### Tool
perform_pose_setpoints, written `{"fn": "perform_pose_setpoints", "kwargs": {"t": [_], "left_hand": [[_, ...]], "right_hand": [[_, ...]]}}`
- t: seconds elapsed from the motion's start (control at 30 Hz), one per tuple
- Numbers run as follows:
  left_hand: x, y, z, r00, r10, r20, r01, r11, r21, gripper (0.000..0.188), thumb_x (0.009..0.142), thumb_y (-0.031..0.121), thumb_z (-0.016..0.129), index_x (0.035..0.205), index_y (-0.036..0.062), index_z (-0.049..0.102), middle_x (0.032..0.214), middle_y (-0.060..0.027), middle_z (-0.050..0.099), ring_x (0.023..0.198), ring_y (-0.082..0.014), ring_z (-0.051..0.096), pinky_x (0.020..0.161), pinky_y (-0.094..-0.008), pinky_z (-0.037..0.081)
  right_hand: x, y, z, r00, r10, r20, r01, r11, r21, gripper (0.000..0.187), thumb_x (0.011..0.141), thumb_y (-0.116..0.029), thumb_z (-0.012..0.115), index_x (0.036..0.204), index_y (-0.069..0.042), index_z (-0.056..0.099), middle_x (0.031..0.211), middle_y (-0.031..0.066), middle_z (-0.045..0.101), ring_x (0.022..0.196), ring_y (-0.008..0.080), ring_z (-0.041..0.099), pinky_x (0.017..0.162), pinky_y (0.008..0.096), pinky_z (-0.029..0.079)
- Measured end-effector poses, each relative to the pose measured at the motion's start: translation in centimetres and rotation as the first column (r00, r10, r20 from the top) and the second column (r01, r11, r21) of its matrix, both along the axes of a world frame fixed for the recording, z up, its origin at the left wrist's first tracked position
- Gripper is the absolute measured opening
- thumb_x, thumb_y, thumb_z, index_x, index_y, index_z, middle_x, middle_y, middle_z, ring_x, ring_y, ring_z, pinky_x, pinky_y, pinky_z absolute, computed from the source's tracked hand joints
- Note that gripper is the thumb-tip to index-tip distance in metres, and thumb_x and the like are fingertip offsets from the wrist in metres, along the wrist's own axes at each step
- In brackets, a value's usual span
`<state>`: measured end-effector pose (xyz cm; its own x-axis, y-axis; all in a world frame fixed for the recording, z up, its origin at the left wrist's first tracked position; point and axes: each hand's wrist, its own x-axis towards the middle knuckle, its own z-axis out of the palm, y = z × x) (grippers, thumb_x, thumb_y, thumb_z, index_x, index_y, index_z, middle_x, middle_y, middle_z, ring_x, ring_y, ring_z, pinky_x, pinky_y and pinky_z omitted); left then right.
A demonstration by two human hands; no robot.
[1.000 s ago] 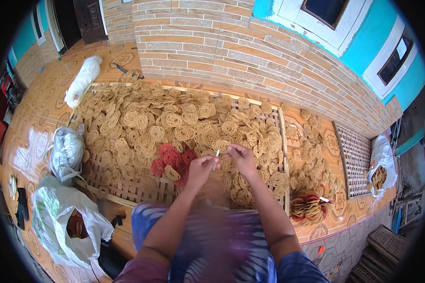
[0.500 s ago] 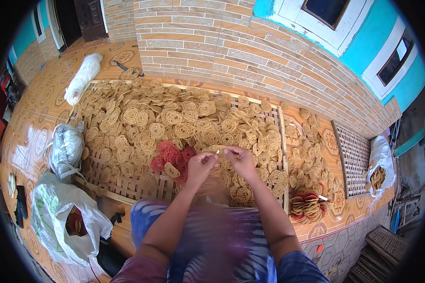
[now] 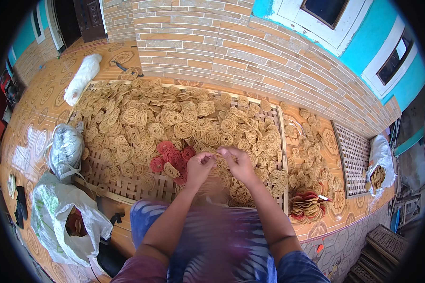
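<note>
Where a short white stick showed upright at the fingertips a second ago, and only a small piece of it half a second ago, we now see none of it. The left hand (image 3: pixel 201 167) and the right hand (image 3: pixel 240 166) have drawn closer, their fingertips nearly meeting; whether the stick is hidden inside the fingers or has gone elsewhere, we cannot tell. To us this reads as close fingertip work, with both hands bent on one small spot.

On each hand we see the thumb and fingers curled in toward one another, as if pinching something slight. A thin tan edge shows by the fingertips, but we cannot tell whether it is gripped or lies behind them.

Below and beyond the hands, we find the tan coiled discs (image 3: pixel 183 130) heaped over a large woven tray (image 3: pixel 284 162), the lattice bare in places along its near side. The discs look thin, roughly round and rosette-like, made of looped strands with gaps between, many overlapping and some tilted; we would judge them dry and easily snapped. Just left of the left hand sits a small cluster of red discs (image 3: pixel 174 157) of the same kind. Past the tray's right edge, we see a bundle of red and tan discs (image 3: pixel 308 206) stacked together on the tiled floor (image 3: pixel 316 229)
</note>
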<state>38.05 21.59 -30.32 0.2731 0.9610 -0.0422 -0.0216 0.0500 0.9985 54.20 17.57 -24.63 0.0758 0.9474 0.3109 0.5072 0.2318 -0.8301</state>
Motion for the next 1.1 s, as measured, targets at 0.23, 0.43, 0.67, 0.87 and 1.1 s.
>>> {"fn": "perform_pose_setpoints", "kwargs": {"t": [0.23, 0.43, 0.67, 0.87, 1.1], "left_hand": [[-0.4, -0.2, -0.1, 0.99, -0.112, -0.084, 0.116, 0.992, 0.048, 0.016, 0.095, 0.01, 0.071, 0.107, -0.0004, 0.071, 0.088, -0.0047, 0.072, 0.076, -0.0094, 0.068, 0.067, -0.0243, 0.051], [-1.6, 0.2, 1.0, 0.974, 0.171, -0.147, -0.11, 0.929, 0.353, 0.036, 0.096, 0.026, 0.069, 0.124, 0.0035, 0.068, 0.101, -0.0104, 0.075, 0.096, -0.0204, 0.07, 0.089, -0.0352, 0.052], [-3.6, 0.3, 2.0, 0.913, 0.119, -0.389, 0.091, 0.873, 0.48, 0.025, 0.094, 0.025, 0.071, 0.11, 0.0056, 0.074, 0.111, -0.0107, 0.074, 0.097, -0.0199, 0.07, 0.087, -0.0319, 0.051], [-3.3, 0.7, 1.4, 0.941, 0.003, -0.338, 0.03, 0.995, 0.09, 0.015, 0.097, 0.015, 0.069, 0.1, -0.0002, 0.071, 0.089, -0.0043, 0.074, 0.081, -0.0091, 0.065, 0.074, -0.0239, 0.049], [-2.2, 0.7, -0.1, 0.996, -0.076, -0.054, 0.072, 0.995, -0.073, 0.017, 0.099, 0.013, 0.067, 0.105, -0.0025, 0.072, 0.089, -0.0044, 0.074, 0.081, -0.0075, 0.064, 0.074, -0.0229, 0.049]], "right_hand": [[0.5, 0.2, 0.1, 0.997, 0.004, -0.076, -0.009, 0.997, -0.072, 0.016, 0.089, -0.003, 0.074, 0.105, -0.002, 0.072, 0.098, 0.0095, 0.074, 0.095, 0.0188, 0.07, 0.088, 0.034, 0.055], [0.0, -0.2, 1.0, 0.991, 0.011, 0.136, -0.015, 1.0, 0.026, 0.013, 0.086, 0.002, 0.073, 0.092, -0.003, 0.063, 0.09, 0.0088, 0.07, 0.086, 0.0199, 0.068, 0.082, 0.0335, 0.053], [-1.6, 2.3, -1.5, 0.951, 0.078, -0.299, -0.125, 0.982, -0.14, 0.017, 0.083, 0.0, 0.074, 0.096, -0.004, 0.063, 0.087, 0.0096, 0.066, 0.092, 0.0279, 0.063, 0.093, 0.0401, 0.047], [-2.7, 2.4, -5.8, 0.776, -0.355, 0.521, 0.297, 0.935, 0.195, 0.02, 0.086, -0.011, 0.077, 0.103, -0.005, 0.068, 0.089, 0.01, 0.068, 0.089, 0.0246, 0.068, 0.083, 0.0369, 0.052], [-0.2, 2.6, -4.9, 0.974, -0.215, -0.074, 0.181, 0.931, -0.316, 0.017, 0.085, -0.015, 0.079, 0.096, -0.003, 0.072, 0.09, 0.0096, 0.073, 0.09, 0.0213, 0.069, 0.082, 0.0346, 0.052]]}}
